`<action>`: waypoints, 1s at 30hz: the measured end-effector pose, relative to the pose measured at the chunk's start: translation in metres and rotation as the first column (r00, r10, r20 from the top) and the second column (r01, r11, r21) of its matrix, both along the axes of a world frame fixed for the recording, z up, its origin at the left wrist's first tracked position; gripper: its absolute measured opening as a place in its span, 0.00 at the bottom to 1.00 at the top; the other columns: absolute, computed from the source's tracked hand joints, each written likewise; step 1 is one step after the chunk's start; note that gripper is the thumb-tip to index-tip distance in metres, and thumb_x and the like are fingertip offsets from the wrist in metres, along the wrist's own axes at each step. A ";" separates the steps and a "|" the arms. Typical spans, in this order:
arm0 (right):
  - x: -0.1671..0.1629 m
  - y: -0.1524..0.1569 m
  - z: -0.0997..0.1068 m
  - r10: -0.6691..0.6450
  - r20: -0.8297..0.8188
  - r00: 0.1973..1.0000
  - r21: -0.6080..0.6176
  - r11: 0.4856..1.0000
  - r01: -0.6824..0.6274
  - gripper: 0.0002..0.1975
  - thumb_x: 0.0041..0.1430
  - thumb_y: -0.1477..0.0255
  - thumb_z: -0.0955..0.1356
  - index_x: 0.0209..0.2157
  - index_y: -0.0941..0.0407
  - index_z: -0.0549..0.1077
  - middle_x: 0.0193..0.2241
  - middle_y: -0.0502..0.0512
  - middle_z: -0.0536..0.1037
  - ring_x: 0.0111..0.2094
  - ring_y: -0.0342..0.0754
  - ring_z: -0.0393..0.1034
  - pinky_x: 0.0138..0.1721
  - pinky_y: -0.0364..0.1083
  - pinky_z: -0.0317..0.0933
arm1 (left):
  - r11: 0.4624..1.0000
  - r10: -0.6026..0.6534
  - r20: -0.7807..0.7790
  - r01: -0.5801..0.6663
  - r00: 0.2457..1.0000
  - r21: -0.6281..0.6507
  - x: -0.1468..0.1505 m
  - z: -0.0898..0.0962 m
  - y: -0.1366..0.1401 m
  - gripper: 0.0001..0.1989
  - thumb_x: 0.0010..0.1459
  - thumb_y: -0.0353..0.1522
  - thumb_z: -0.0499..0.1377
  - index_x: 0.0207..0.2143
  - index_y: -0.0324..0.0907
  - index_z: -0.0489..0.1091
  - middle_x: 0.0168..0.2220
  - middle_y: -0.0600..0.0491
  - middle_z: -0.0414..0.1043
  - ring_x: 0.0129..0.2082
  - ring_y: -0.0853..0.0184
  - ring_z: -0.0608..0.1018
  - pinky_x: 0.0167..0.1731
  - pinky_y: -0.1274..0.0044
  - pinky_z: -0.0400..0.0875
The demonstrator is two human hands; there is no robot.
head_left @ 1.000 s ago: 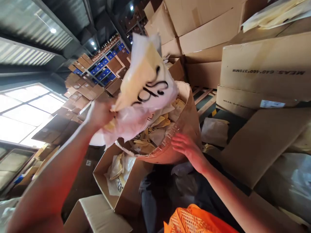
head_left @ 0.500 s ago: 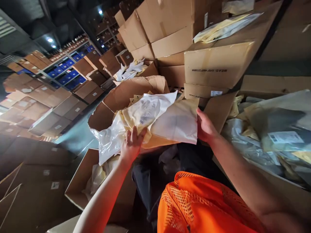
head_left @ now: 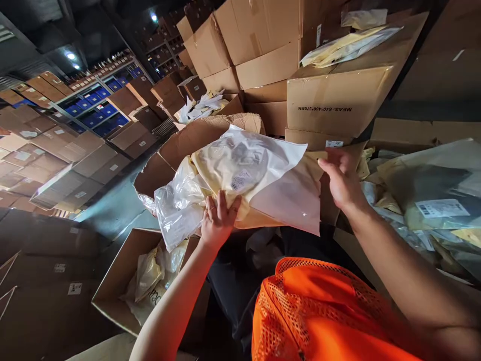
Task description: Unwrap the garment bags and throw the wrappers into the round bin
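A stack of clear and yellowish plastic bags (head_left: 244,155) lies over a torn-edged cardboard box (head_left: 188,133) in front of me. The upper bag carries a small barcode label. My left hand (head_left: 218,220) is closed on the near edge of the bags, fingers bent over the top. At the stack's right end my right hand (head_left: 340,178) pinches a yellowish corner with its thumb; its other fingers are partly hidden. The lower pinkish-white bag (head_left: 291,200) spreads out beneath, its right corner hanging free of the hand.
To the right, a box holds filled plastic bags (head_left: 432,185). An open carton (head_left: 108,286) with more bags stands at lower left. Large cartons (head_left: 259,30) are stacked behind, and flat bags (head_left: 349,45) lie on one. Shelves with blue bins (head_left: 90,103) stand farther off.
The bags have shifted right and lie flatter, with the upper one spread wider. Both hands have moved right, the right one farther out and higher up the bags' end. The view has shifted slightly.
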State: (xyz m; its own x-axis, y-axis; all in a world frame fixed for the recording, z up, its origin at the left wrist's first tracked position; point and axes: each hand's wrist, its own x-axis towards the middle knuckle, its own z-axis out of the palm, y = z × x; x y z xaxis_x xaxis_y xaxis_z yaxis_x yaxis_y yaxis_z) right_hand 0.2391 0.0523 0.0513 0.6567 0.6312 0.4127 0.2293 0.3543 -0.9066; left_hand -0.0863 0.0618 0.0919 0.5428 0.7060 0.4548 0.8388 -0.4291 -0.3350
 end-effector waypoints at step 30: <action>-0.043 0.065 0.060 0.728 -0.681 0.078 0.378 0.440 -0.814 0.19 0.65 0.64 0.54 0.42 0.57 0.71 0.31 0.59 0.77 0.39 0.57 0.74 0.41 0.62 0.71 | 0.910 0.061 -0.369 0.100 0.927 0.402 0.002 -0.008 0.016 0.43 0.67 0.23 0.50 0.66 0.71 0.26 0.61 0.43 0.68 0.50 0.46 0.79 0.30 0.69 0.82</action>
State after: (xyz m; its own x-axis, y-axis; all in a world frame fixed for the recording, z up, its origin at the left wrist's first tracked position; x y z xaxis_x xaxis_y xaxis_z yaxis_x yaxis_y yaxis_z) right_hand 0.1959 0.1171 0.1117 -0.2258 0.9729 0.0504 -0.7921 -0.1532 -0.5908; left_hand -0.0839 0.0774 0.0844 0.7380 0.4895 0.4644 0.6141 -0.2020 -0.7629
